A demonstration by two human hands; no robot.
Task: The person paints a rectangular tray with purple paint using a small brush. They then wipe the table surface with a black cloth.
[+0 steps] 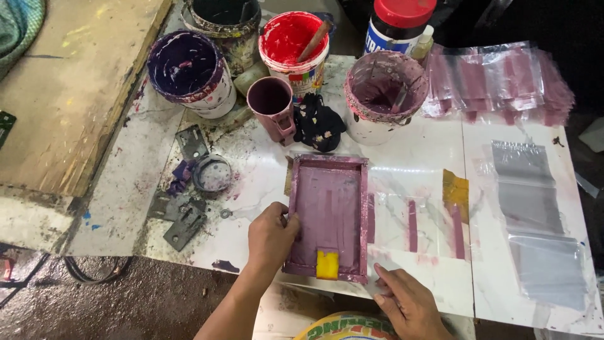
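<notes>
- Two hands are working at the near edge of a white table (434,157).
- The right hand (409,302) is lying low by the near right corner of a purple printing frame (328,217), with its fingers loose and flat, pressing on a clear plastic sheet (402,220) and gripping nothing.
- The left hand (270,236) is holding the frame's left side, with its fingertips bending over the edge.
- The frame is lying flat, stained purple all over, with a small yellow patch (327,264) sitting at its near end.
- Clear bags (535,220) are lying to the right.
- Farther back, a purple mug (272,104) and paint pots are standing: a pink bucket (384,94), a red tub (292,47) and a dark purple tub (189,69).
- A red-lidded jar (396,25) with a blue and white label is standing at the very back.
</notes>
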